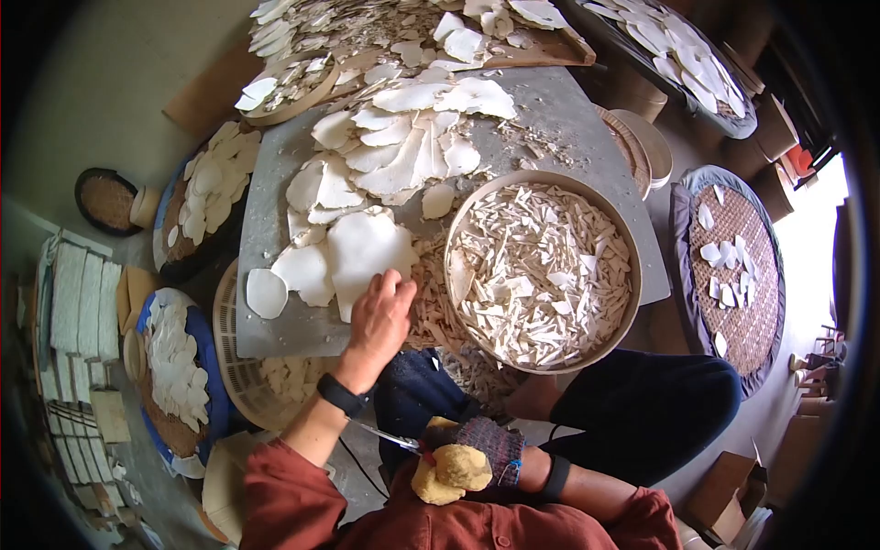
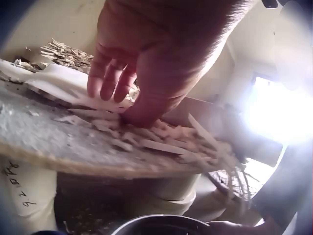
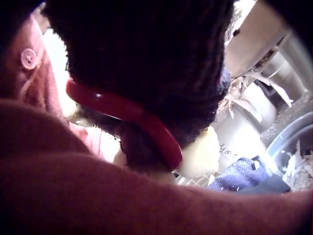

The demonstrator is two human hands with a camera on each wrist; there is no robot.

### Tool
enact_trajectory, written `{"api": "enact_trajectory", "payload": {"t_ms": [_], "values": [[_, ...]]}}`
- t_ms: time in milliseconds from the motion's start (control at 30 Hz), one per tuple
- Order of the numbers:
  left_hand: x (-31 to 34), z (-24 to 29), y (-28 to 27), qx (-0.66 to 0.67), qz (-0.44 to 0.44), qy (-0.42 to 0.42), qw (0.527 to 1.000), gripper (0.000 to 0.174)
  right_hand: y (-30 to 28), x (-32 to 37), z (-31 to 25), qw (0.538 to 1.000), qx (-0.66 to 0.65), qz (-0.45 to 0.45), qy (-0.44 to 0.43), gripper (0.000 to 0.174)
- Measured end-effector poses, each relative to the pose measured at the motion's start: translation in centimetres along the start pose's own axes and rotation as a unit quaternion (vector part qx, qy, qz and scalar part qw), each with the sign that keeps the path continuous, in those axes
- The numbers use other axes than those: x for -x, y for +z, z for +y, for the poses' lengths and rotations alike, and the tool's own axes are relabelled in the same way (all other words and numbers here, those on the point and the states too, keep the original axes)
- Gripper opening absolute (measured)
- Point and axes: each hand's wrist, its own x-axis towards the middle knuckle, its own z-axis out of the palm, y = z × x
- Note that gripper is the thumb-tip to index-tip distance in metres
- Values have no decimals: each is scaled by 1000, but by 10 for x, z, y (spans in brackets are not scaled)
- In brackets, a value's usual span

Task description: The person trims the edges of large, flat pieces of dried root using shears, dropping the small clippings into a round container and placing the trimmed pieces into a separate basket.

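My bare left hand [image 1: 380,316] is at the near edge of the grey table, beside a large flat white piece [image 1: 371,247]. In the left wrist view its fingers [image 2: 111,81] hang loosely bent and the thumb reaches down among thin pale strips [image 2: 166,142]. Some strips are blurred beyond the table's rim. Close to my torso, my gloved right hand [image 1: 492,445] grips scissors [image 1: 390,436], their metal blades pointing left. A red handle loop [image 3: 122,107] curves around the dark knit glove in the right wrist view. Yellow spongy padding [image 1: 458,467] covers part of that hand.
A round tray [image 1: 632,312] full of cut white strips overlaps the table's right side. Layered white sheets [image 1: 394,151] lie on the grey tabletop [image 1: 275,344]. A slotted plastic basket [image 1: 225,321] stands below left. Woven trays [image 1: 761,312] with white pieces stand around.
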Motion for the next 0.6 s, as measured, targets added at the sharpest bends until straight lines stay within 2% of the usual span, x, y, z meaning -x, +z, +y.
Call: {"api": "enact_trajectory", "payload": {"t_ms": [100,200,300,367,433,500,600], "values": [[-13,-17,4,-59,21,12,998,38,-2,1,-1,1000,3,7,-3,39],[-22,-48,12,-74,71,-29,994,37,-3,2,2,1000,0,22,-17,39],[-28,-35,1,-47,141,-53,987,30,-6,5,5,1000,-12,22,-11,38],[-31,-8,-7,134,137,-35,981,21,-7,4,5,1000,-15,27,-4,37],[-33,14,-9,245,115,-41,962,8,-8,2,5,999,-11,33,-7,36],[-37,37,-16,262,62,-39,962,13,-7,1,5,999,-2,46,-18,35],[-52,56,-11,74,38,14,996,20,-11,0,6,999,0,43,-22,34]]}}
